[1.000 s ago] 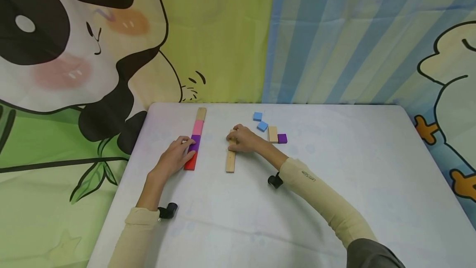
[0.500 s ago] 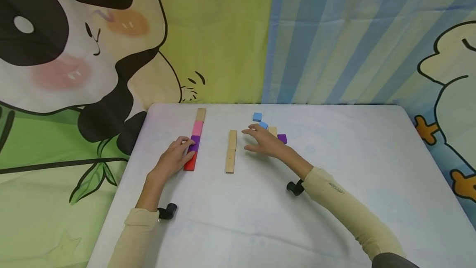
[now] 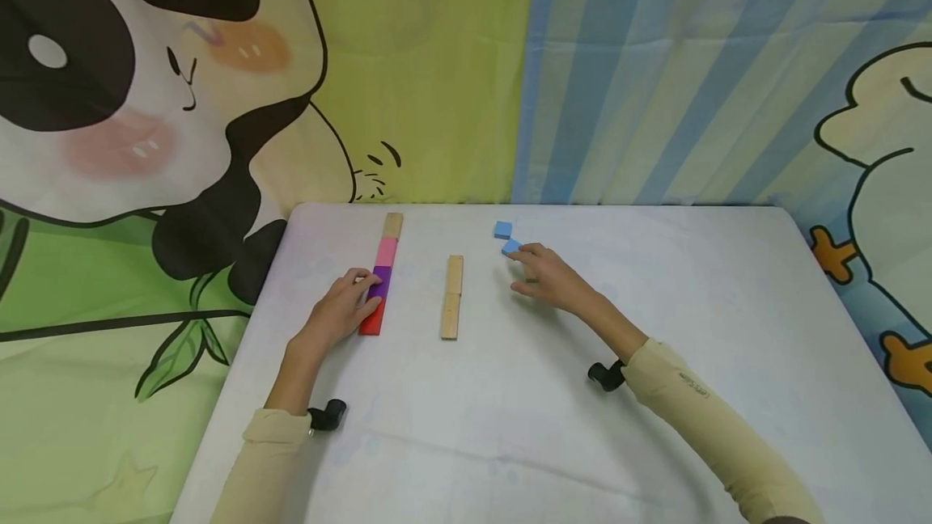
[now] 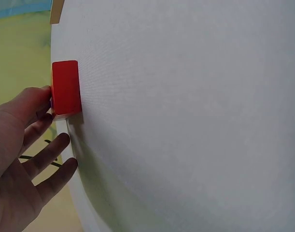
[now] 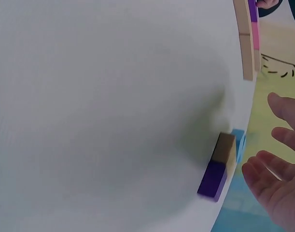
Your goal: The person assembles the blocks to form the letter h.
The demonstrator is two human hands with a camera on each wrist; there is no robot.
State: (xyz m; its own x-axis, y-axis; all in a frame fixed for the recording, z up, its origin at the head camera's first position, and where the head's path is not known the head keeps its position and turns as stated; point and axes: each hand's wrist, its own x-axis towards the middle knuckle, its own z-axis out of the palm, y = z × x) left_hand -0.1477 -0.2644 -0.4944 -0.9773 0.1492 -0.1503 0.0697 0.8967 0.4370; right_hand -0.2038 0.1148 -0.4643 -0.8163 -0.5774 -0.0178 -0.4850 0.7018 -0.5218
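Note:
At the left of the table, a row of flat blocks runs away from me: red block (image 3: 370,323), purple block (image 3: 382,285), pink block (image 3: 387,251) and plain wooden block (image 3: 393,225). My left hand (image 3: 337,310) holds the purple block between thumb and fingers, beside the red one. Over on the right, my right hand (image 3: 553,280) hovers with spread, gently bent fingers. Its wrist view shows a wooden block (image 5: 225,147) and a second purple block (image 5: 212,180) end to end, apart from the fingers; the hand mostly hides this pair in the head view.
Two plain wooden blocks, one farther (image 3: 455,275) and one nearer (image 3: 450,318), form a second row mid-table. Two blue blocks (image 3: 503,230) lie near the back edge, the closer one (image 3: 510,247) by my right fingertips. A printed cloth (image 3: 429,71) hangs behind the white table (image 3: 466,411).
My right hand has let go of the farther block in the middle row and moved right, over the wooden and purple pair. The left hand has stayed in place.

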